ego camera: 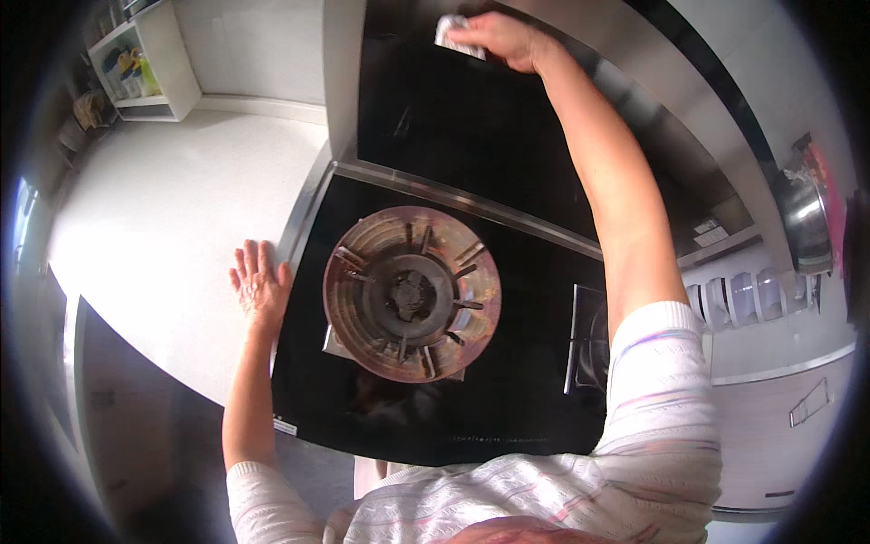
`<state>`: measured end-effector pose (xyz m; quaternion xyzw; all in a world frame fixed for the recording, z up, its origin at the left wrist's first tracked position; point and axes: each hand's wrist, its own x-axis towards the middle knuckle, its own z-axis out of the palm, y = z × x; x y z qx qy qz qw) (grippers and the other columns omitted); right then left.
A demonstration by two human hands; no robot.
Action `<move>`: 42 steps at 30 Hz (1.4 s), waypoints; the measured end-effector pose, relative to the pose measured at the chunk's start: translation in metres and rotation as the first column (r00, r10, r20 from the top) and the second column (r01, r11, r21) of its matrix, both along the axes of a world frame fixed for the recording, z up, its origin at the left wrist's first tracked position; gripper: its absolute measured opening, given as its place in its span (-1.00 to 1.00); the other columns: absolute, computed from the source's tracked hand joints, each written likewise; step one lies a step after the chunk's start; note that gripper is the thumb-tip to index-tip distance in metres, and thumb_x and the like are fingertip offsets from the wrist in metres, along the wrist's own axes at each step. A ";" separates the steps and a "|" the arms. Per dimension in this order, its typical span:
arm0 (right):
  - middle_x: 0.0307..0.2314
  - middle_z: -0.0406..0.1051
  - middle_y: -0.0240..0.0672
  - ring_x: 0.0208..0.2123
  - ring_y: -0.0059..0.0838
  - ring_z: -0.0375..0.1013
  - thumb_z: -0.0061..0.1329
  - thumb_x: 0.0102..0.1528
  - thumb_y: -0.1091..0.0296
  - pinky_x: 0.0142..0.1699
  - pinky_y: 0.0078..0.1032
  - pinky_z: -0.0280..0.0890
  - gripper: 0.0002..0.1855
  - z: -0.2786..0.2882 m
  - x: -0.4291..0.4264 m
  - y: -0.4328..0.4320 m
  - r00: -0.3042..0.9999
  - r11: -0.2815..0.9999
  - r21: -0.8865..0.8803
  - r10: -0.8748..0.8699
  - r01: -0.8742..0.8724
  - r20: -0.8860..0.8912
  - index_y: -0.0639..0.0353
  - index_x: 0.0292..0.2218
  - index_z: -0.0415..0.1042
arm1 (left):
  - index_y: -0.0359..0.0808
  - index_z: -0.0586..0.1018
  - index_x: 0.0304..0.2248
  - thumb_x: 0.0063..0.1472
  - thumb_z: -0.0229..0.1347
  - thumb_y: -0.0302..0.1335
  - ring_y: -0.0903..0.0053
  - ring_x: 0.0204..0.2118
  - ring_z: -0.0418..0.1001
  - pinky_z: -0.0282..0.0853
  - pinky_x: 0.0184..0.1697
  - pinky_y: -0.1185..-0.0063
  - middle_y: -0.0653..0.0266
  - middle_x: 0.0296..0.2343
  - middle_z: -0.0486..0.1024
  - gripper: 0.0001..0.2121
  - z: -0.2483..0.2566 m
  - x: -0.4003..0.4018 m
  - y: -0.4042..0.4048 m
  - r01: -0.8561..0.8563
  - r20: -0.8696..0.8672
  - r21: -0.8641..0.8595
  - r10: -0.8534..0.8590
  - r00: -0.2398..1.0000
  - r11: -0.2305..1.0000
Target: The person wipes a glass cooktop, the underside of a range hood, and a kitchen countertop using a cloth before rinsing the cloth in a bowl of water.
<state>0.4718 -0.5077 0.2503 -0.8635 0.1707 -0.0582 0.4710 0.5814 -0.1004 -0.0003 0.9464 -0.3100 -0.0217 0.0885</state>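
Note:
My right hand [506, 42] reaches up and grips a white cloth or folded tissue [457, 37]. It is at the upper part of a glossy black panel [469, 122] behind the stove. My left hand [258, 282] lies flat, fingers spread, on the white countertop [156, 224] beside the cooktop's left edge. Between my arms is the black glass cooktop [503, 408]. A round, discoloured metal burner ring [353, 326] with inward prongs sits on it around the dark burner [411, 296]. My right arm partly hides a second burner [595, 340].
A metal strip [469, 202] runs between cooktop and panel. A white shelf unit [160, 61] with bottles stands at the back left. Clear containers [747, 296] line the right side, near a hanging metal pan [809, 217]. The range hood [666, 88] curves over the upper right.

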 end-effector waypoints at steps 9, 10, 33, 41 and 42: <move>-0.50 0.44 -0.32 -0.42 -0.48 0.41 0.04 -0.21 0.11 -0.29 -0.55 0.27 -0.64 -0.001 0.059 0.063 0.995 0.832 -0.555 0.069 -0.021 0.067 0.11 -0.36 0.45 | -0.17 0.14 0.06 0.12 -0.20 -0.14 0.25 0.17 -0.22 -0.30 0.15 0.28 0.16 0.10 -0.08 -0.47 -0.009 0.001 -0.001 0.037 0.040 -0.011 -0.036 0.999 0.999; -0.51 0.43 -0.32 -0.43 -0.48 0.40 0.04 -0.18 0.13 -0.29 -0.53 0.26 -0.65 0.002 0.048 0.067 0.997 0.773 -0.633 0.066 -0.022 0.046 0.13 -0.35 0.44 | -0.20 0.17 0.03 0.11 -0.18 -0.16 0.21 0.16 -0.18 -0.26 0.14 0.25 0.12 0.08 -0.04 -0.49 -0.012 0.002 -0.001 0.041 0.065 -0.044 -0.038 0.997 0.998; -0.40 0.42 -0.23 -0.32 -0.35 0.40 -0.05 -0.14 0.29 -0.21 -0.49 0.23 -0.71 0.025 -0.503 -0.006 0.428 0.332 -0.699 -0.903 0.634 -0.040 0.20 -0.33 0.40 | -0.10 0.10 0.08 0.16 -0.26 -0.10 0.31 0.17 -0.20 -0.26 0.15 0.28 0.23 0.11 -0.09 -0.48 -0.015 0.003 -0.009 0.019 0.100 0.114 -0.030 0.995 0.993; -0.46 0.39 -0.30 -0.35 -0.44 0.39 -0.14 -0.14 0.46 -0.20 -0.52 0.28 -0.75 0.017 -0.459 0.083 0.565 0.622 0.396 -0.782 0.676 0.264 0.31 -0.34 0.36 | -0.08 0.16 0.05 0.13 -0.20 -0.11 0.28 0.16 -0.15 -0.21 0.13 0.26 0.24 0.09 -0.03 -0.50 -0.010 0.007 -0.004 0.003 0.096 0.071 -0.010 0.995 0.997; -0.43 0.39 -0.30 -0.34 -0.44 0.39 -0.16 -0.13 0.49 -0.20 -0.52 0.28 -0.74 0.014 -0.448 0.096 0.578 0.634 0.465 -0.767 0.617 0.279 0.31 -0.32 0.34 | -0.07 0.16 0.05 0.12 -0.20 -0.11 0.27 0.15 -0.15 -0.21 0.13 0.26 0.23 0.09 -0.03 -0.50 -0.009 0.002 -0.007 0.022 0.086 0.066 -0.027 0.996 0.998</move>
